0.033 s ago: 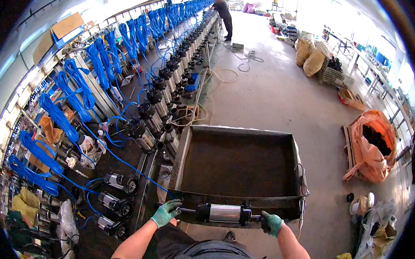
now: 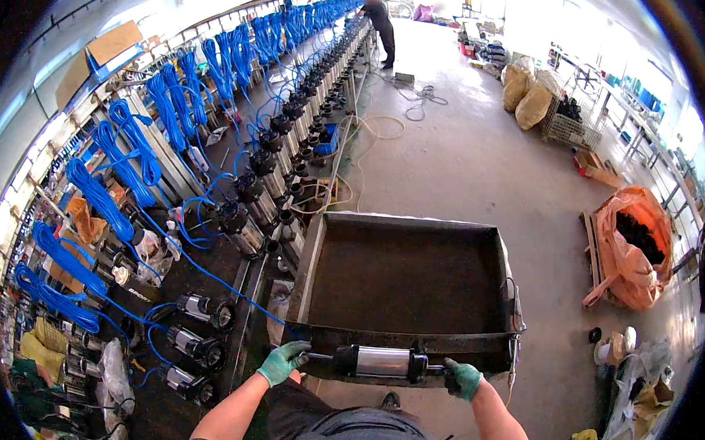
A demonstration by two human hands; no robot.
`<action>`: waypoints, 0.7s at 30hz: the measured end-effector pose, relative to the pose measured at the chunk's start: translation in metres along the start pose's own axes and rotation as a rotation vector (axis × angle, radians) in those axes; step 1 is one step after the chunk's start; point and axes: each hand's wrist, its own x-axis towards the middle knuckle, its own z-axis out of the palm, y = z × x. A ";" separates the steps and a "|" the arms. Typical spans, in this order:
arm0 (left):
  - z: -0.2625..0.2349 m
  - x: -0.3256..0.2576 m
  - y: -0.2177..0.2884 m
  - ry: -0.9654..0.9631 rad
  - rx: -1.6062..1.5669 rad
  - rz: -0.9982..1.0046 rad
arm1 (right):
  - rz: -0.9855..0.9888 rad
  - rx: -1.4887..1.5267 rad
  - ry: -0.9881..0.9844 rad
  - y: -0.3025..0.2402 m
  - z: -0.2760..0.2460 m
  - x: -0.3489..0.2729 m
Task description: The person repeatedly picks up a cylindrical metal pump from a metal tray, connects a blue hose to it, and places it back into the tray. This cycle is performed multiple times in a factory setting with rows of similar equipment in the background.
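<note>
A shiny steel pump motor (image 2: 383,363) with black end caps lies crosswise at the near edge of a large metal tray (image 2: 308,273). Thin rods stick out from both of its ends. My left hand (image 2: 282,363), in a green glove, is closed round the left rod's end. At the other end, my gloved right hand (image 2: 464,380) grips the right rod, its fingers partly hidden. A blue cable (image 2: 233,292) runs from the left down to near my left hand.
Several similar pump motors (image 2: 196,346) lie at the lower left. Upright pumps and coiled blue cables (image 2: 136,141) form a long row behind them. An orange sack (image 2: 626,262) stands at the right, with wire baskets (image 2: 574,130) farther back. A person (image 2: 381,29) leans over the row's far end.
</note>
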 end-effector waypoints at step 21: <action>-0.010 0.021 -0.031 -0.290 0.042 -0.421 | -0.201 -0.125 -0.303 -0.022 0.005 -0.012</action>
